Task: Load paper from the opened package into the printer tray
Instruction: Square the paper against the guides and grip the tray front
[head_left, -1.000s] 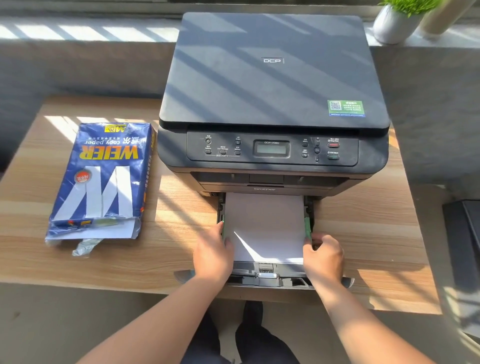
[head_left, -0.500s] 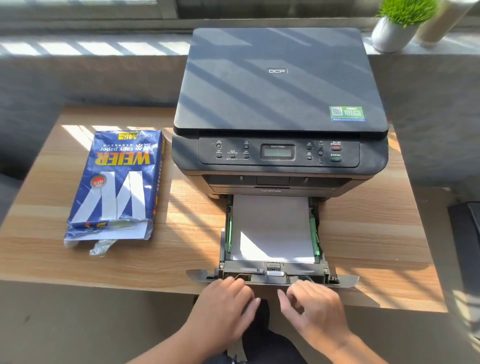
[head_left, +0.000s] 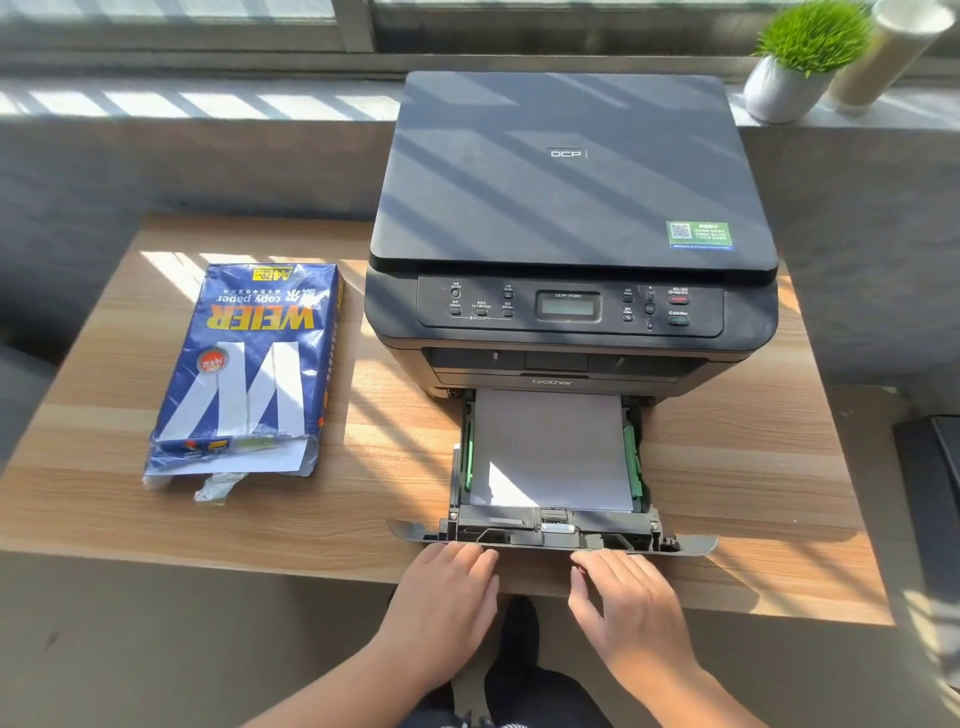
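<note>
A dark printer stands on the wooden table. Its paper tray is pulled out toward me, with a stack of white paper lying flat between green side guides. My left hand and my right hand rest palm down at the tray's front lip, fingers extended and touching its edge, holding nothing. The opened blue paper package lies to the left of the printer, its torn end facing me with white sheets showing.
The wooden table ends just in front of the tray. A white pot with a green plant stands on the window ledge at the back right. A dark object sits at the right edge.
My hands left the paper stack's sides and drew back to the tray's front edge, where they now sit flat. The camera has tilted slightly, showing more of the window ledge.
</note>
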